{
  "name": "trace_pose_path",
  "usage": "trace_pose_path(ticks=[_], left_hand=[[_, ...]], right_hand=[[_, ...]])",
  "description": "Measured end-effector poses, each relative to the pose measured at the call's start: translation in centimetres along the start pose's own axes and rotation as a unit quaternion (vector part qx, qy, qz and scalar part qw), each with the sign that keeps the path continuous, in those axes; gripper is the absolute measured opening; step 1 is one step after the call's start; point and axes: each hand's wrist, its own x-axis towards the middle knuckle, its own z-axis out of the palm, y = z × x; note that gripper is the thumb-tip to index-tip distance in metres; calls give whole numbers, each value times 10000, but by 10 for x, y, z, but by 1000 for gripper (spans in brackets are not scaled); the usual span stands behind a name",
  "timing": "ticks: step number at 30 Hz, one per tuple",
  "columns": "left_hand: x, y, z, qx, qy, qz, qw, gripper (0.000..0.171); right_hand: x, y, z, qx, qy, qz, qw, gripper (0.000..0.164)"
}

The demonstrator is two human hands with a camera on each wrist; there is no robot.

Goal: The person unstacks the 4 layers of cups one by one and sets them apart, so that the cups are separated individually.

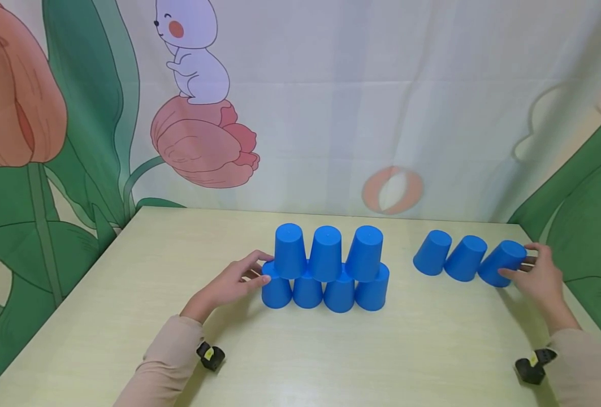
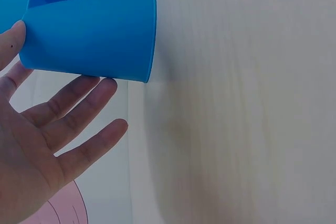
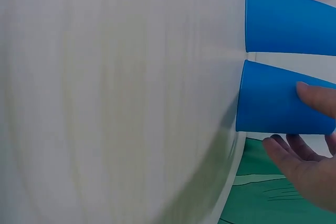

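Note:
Several upside-down blue cups form a bottom row, and three more, such as the middle top cup [image 1: 325,254], stand on them. At the row's left end my left hand [image 1: 236,280] touches the end bottom cup [image 2: 92,38], its thumb at the cup's base edge and its loosely extended fingers along the side. Over on the right, three upside-down cups stand side by side on the table. My right hand [image 1: 539,277] holds the rightmost one, a blue cup [image 3: 278,100], with thumb in front and fingers behind.
Left of the held cup are the middle cup [image 1: 466,258] and the far-left cup [image 1: 432,252] of that group. The pale wooden table [image 1: 300,362] ends at a printed curtain [image 1: 305,124] behind. Small black devices are strapped at both wrists.

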Motion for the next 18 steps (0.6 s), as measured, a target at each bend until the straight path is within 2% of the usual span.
trace_pose_path(ticks=[7,11,15,18], left_hand=[[-1,0,0,-46,8,43,10000,42],[-2,1,0,-99,2,76,9999,42],[-1,0,1,-139,-3,89,9999,42],[0,0,1,-119,-8,82,9999,41]], right_hand=[[7,16,2,227,177,-106,9995,98],[11,24,2,239,377,-26,9990,102],[11,27,1,220,631,43,9978,98],[6,20,-2,205,787,74,9967,93]])
